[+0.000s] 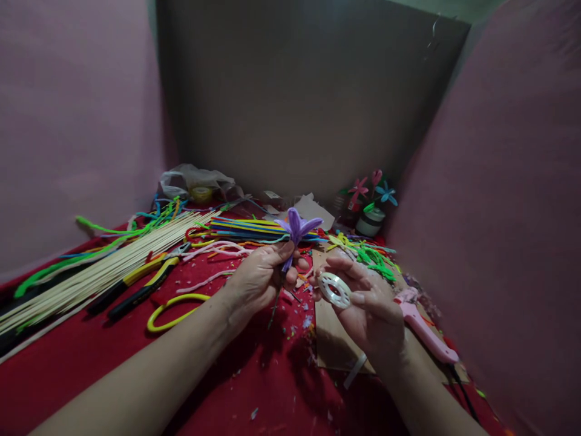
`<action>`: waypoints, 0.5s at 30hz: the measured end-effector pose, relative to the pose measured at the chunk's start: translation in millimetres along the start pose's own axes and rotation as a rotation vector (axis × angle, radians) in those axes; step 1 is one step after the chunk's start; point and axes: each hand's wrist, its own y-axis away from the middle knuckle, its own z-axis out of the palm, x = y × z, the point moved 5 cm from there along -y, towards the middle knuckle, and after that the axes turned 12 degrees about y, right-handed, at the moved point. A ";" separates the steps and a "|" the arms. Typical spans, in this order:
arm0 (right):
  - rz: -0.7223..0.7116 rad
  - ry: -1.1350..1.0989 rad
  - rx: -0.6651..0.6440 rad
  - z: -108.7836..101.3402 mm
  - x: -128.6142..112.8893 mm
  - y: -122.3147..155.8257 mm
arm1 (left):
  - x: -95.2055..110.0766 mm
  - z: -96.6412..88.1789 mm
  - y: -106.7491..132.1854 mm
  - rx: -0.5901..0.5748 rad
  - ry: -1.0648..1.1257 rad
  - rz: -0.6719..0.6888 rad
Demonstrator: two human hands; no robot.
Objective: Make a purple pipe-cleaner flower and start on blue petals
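Note:
My left hand (261, 275) is closed around the stem of a purple pipe-cleaner flower (297, 229), whose petals stick up above my fingers. My right hand (367, 303) holds a small clear tape roll (334, 289) pinched between thumb and fingers, close to the flower's stem. Both hands hover over a red cloth (254, 375), above a piece of brown cardboard (333, 345).
A bundle of thin wooden sticks (91, 272), yellow-handled pliers (136, 284), a yellow loop (175, 309) and loose coloured pipe cleaners (254, 233) lie at the left and centre. A pink glue gun (422, 327) lies at the right. Finished flowers in a small pot (371, 212) stand at the back. Cardboard walls enclose the area.

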 end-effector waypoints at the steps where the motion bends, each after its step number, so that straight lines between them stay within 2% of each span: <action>1: 0.001 -0.003 -0.003 -0.1 0.5 0.0 | -0.3 0.5 0.1 -0.011 0.002 -0.004; 7: -0.053 0.041 -0.045 0.6 -1.7 1.2 | -3.9 -0.4 1.2 -0.044 -0.036 -0.036; 12: -0.145 0.223 -0.068 -1.2 -3.0 3.2 | -11.0 -2.5 1.9 -0.082 -0.123 -0.086; 15: -0.219 0.371 -0.083 0.6 -2.5 5.3 | -12.7 -1.9 2.0 -0.100 -0.172 -0.066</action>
